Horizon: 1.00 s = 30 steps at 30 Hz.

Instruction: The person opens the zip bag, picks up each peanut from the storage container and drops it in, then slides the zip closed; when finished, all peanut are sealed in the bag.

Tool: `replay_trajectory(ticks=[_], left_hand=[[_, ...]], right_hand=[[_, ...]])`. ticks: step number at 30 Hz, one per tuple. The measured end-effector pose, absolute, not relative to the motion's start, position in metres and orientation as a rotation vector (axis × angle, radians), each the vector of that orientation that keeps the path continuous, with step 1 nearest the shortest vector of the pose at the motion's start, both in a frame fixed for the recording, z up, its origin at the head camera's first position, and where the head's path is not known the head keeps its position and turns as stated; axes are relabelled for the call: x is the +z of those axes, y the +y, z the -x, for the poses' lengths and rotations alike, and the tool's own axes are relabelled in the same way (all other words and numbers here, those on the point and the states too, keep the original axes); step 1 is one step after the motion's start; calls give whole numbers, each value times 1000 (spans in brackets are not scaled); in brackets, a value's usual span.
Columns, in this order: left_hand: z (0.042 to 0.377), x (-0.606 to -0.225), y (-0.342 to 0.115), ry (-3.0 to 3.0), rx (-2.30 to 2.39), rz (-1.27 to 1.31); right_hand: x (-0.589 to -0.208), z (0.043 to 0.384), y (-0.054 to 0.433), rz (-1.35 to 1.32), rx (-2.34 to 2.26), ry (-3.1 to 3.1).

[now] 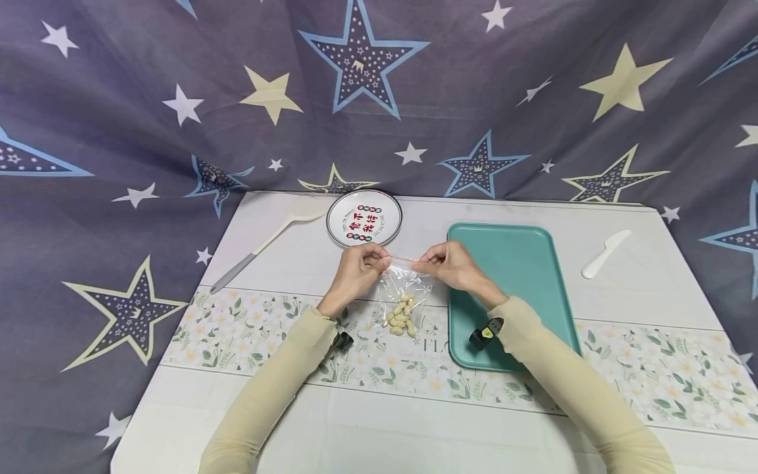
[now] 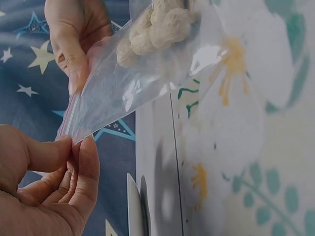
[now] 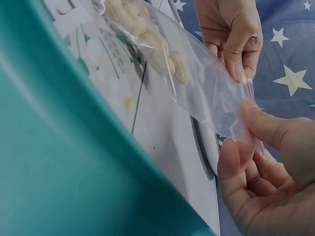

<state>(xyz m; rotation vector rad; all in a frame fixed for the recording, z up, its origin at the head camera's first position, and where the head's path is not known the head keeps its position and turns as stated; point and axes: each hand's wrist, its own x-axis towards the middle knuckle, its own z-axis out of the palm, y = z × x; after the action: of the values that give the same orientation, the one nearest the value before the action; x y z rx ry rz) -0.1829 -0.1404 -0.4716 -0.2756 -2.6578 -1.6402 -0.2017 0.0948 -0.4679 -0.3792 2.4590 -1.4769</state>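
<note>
A clear zip bag (image 1: 408, 289) with a red line along its top edge hangs between my two hands over the table. Unshelled peanuts (image 1: 401, 318) lie bunched in its bottom. My left hand (image 1: 358, 273) pinches one top corner between thumb and fingers; in the left wrist view that left hand (image 2: 49, 177) grips right at the red seal strip (image 2: 69, 118). The opposite corner is pinched by my right hand (image 1: 453, 266), and in the right wrist view the right hand's thumb (image 3: 268, 123) presses on the strip. The top edge is stretched straight between them.
A teal tray (image 1: 533, 263) lies under my right forearm. Behind my left hand is a round white plate (image 1: 381, 227) with red lettering. A spatula with a grey handle (image 1: 233, 272) rests at the left, a white plastic knife (image 1: 605, 255) at the right. A starry cloth (image 1: 450, 85) hangs behind the table.
</note>
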Motion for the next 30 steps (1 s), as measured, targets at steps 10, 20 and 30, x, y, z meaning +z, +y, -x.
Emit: replay_trajectory(ticks=[10,20,30], left_hand=[[185,-476,-143,-2642,-1651,283],[185,-478,-144,-2664,-1642,230],[186,-480,-141,-2709,-1601,194]], right_hand=[[-470,203,101,391,-1444,2475],[-471,202,104,398,-1474,2445],[-473,203,108,400,-1494,2448]])
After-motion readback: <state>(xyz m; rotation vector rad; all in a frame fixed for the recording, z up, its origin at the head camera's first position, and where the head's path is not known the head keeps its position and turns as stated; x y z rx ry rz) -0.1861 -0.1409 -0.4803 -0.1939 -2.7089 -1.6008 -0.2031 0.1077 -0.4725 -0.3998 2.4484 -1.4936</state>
